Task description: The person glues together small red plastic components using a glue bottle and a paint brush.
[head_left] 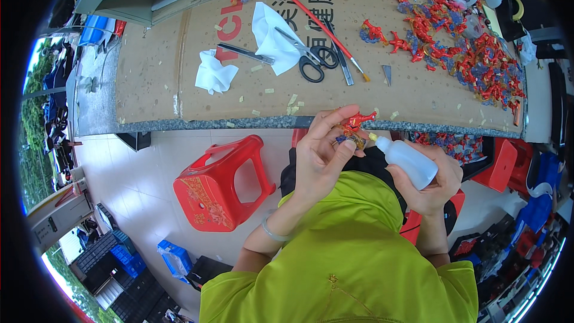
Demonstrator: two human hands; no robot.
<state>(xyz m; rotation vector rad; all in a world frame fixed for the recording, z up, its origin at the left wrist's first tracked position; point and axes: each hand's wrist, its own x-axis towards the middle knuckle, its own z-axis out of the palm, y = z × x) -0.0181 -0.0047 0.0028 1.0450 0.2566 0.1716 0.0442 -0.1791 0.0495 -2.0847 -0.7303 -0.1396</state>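
Yellow-green cloth makes up the person's shirt (353,251), nearest of all, with a pale bracelet (274,228) around the left wrist. Just beyond it, the left hand (317,164) has its grip clamped on a small figure (357,122), red above with blue and yellow parts below, held between thumb and fingers in front of the counter (263,122). The right hand (441,180) has its grip closed around a translucent squeeze bottle (409,161), tilted so that its yellowish tip points at the figure; whether the two touch, I cannot tell. To the left, a red plastic stool (212,188) stands on the tiled floor (140,170).

Brown cardboard (149,78) covers the counter top, with small pale scraps scattered near the front edge. Farther in, a crumpled white tissue (215,73) lies left of a larger white sheet (272,36). A slim metal tool (245,52) reaches onto that sheet, and black-handled scissors (312,63) lie partly over it. Beside them rests a long red brush (320,23), and to its right a small pointed blade (387,74). Many similar red and blue figures (472,54) are heaped at the far right, near a yellow tape roll (517,8).
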